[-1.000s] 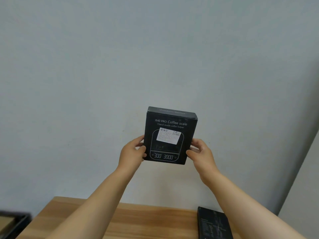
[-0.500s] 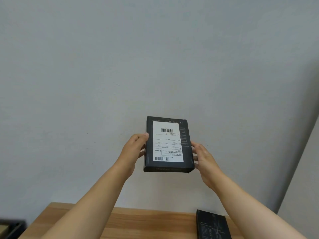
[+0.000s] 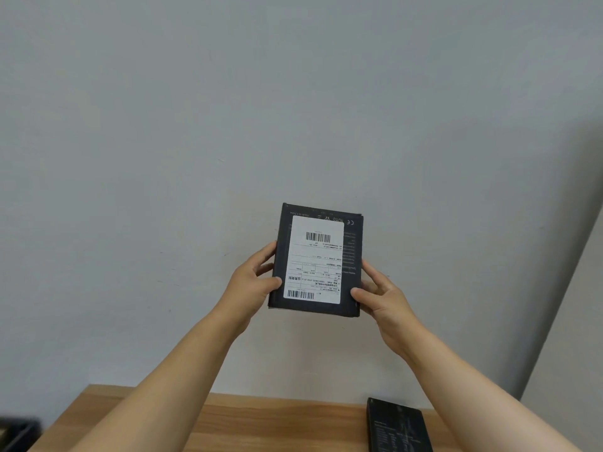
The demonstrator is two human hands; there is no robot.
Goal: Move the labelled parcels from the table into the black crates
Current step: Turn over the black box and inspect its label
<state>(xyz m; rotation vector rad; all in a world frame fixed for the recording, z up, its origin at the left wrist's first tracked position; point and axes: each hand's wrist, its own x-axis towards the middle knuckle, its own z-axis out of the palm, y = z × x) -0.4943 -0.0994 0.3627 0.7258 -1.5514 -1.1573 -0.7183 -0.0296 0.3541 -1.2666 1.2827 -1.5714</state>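
A black crate (image 3: 16, 433) edges the table (image 3: 261, 425). The left hand (image 3: 251, 288) and right hand (image 3: 380, 298) grip the parcel (image 3: 318, 259) aloft, its labelled back now squarer to the camera than before. Another dark box (image 3: 398, 425) lies on the table.

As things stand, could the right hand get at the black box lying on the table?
Probably not yet: the right hand grips the held parcel together with the left hand. The path down to the black box looks free.

Two bare forearms, left hand (image 3: 248, 286), right hand (image 3: 382, 296), no sleeves
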